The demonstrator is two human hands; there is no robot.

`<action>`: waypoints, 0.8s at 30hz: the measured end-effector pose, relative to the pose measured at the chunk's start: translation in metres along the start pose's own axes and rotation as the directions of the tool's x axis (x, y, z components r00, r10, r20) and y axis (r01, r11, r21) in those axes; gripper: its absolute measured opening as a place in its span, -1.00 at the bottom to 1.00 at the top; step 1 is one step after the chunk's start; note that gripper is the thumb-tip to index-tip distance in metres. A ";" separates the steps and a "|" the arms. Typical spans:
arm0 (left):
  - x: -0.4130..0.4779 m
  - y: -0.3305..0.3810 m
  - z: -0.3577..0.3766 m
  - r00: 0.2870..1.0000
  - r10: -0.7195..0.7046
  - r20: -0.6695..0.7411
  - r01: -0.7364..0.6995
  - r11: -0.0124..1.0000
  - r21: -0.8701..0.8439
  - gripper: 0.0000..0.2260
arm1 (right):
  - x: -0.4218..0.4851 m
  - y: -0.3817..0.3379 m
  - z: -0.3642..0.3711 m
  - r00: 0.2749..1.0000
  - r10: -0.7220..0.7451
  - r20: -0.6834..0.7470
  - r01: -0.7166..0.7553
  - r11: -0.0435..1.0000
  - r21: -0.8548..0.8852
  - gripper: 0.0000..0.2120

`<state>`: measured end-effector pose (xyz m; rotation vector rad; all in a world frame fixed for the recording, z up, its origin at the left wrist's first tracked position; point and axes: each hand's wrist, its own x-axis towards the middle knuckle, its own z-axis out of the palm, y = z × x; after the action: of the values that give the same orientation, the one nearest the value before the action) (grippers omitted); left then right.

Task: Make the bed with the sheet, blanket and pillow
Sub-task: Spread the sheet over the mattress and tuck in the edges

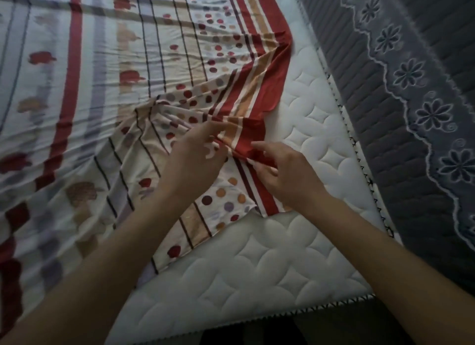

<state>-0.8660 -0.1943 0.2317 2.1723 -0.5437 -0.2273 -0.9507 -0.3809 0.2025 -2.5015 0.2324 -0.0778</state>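
a dark grey quilted cover (359,108) is seen along the right side of the bed, overlaid with a pale lace band (408,72) of flowers and scalloped edges. a white quilted mattress (257,262) is left bare at the near right corner, and its edge is trimmed with a dark zigzag stitch. nothing is placed between the hands and the cloth; both forearms are stretched in from the bottom of the view.

the sheet (90,74) is spread over most of the mattress, to the left and far side, while its near right corner is pulled back and bunched into folds that fan out from the hands. it is printed in white with broad red and tan stripes, thin dark lines, coloured dots and red and brown apple-like shapes. creases are seen across the flat part.

a fold of the dotted border is pinched by the left hand (198,154), its fingers curled. the red edge just beside it is gripped by the right hand (285,175), with one finger held straighter above the cloth and the others curled beneath it
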 end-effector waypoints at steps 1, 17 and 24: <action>-0.001 -0.020 0.004 0.999 -0.031 0.009 0.031 1.000 -0.001 -0.67 | 0.004 0.006 0.019 1.000 0.002 0.024 -0.001 1.000 -0.026 -0.60; -0.072 -0.273 0.153 0.932 -0.297 0.210 0.264 0.949 0.172 -0.63 | -0.009 0.146 0.252 0.941 0.118 0.318 -0.032 0.965 -0.262 -0.63; -0.082 -0.333 0.202 0.921 -0.336 0.196 0.284 0.925 0.251 -0.66 | -0.008 0.199 0.294 0.944 0.257 0.208 -0.173 0.920 -0.352 -0.59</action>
<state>-0.9085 -0.1220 -0.1576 2.4601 -0.3600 -0.6330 -0.9554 -0.3668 -0.1523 -2.7632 0.4465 0.3988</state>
